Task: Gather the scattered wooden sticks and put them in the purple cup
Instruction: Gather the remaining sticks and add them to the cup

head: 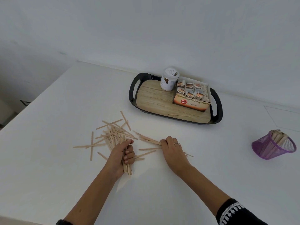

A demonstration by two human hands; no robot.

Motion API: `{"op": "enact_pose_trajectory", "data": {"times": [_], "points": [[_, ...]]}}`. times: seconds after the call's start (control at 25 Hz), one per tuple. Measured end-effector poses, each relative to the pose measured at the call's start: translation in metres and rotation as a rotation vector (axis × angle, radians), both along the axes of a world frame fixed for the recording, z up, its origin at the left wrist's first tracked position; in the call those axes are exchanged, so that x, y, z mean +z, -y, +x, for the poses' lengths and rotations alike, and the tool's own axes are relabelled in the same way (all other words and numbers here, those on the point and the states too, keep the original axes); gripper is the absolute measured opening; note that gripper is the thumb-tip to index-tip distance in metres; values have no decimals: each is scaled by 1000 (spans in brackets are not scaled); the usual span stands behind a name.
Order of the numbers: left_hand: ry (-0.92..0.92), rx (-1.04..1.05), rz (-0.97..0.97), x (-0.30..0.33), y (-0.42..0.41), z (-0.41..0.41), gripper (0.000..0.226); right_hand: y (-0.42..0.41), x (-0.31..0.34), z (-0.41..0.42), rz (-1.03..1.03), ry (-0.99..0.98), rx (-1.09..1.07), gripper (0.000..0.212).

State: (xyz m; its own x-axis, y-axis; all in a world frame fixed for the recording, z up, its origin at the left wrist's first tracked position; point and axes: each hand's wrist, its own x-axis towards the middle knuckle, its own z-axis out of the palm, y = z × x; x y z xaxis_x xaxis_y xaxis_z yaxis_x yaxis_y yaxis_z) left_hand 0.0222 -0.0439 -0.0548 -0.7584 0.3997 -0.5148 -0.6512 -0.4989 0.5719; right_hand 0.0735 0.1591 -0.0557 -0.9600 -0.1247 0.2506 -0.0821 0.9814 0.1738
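On white table [178, 184]: sticks [103, 140] scattered (purple cup [271, 148] far right).

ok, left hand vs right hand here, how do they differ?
The left hand is closed in a fist around an upright-angled bundle of sticks, while the right hand lies flatter, pressing a few sticks against the white table. The right hand wears a ring; the left shows none. The right arm has a dark embroidered sleeve. Both hold sticks, far from the purple cup.
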Motion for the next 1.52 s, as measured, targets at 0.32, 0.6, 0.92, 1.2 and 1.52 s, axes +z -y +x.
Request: {"op": "enact_pose_trajectory", "data": {"times": [0.32,0.6,0.92,1.2,1.52], "points": [[-7,-1,-39,0,-1,0,11,-10,-4,8,-167,19,-125,22],[-43,-21,-97,3,-10,-1,7,-25,24,-5,-1024,347,-364,21],[-113,-13,-1,27,-72,-16,50,-10,53,-2,-1713,488,-390,22],[-100,123,50,29,-104,-21,28,2,63,7,-1482,583,-386,26],[13,287,-11,29,-97,-35,40,-6,70,25,-1427,815,-332,24]]}}
